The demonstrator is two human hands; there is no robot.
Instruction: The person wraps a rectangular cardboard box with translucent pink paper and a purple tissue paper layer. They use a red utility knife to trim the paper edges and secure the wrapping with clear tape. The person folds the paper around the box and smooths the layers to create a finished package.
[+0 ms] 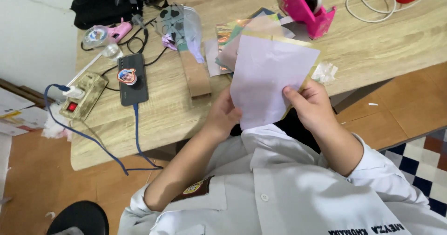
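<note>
Pale lilac paper point(267, 79) fills the middle of our view: we hold the sheet up over the near edge of the wooden surface point(372, 44), tilted, with a gold-edged sheet just behind it. Our left hand point(222, 116) pinches its lower left edge, fingers closed on it, and our right hand point(309, 104) clamps the lower right edge, thumb on the front face. We judge the step in hand to be sorting or checking a sheet drawn from the stack point(233, 34) of shiny coloured papers lying just beyond it. Any next move calls for a light, even hold, since thin paper creases easily, and for one hand to keep it steady while the other lets go.

As for packages and labels: a pink tape dispenser point(307, 6) stands at the far side of the surface, right of the stack. A dark phone point(133, 83) lies flat to the left, a small round cartoon sticker on its back, with a blue cable point(93, 139) running off the near edge. Beside it sits a beige power strip point(86, 95) with a red switch. A pink glue gun point(118, 30) lies further back, and a brown cardboard strip point(195, 74) rests between phone and stack.
</note>
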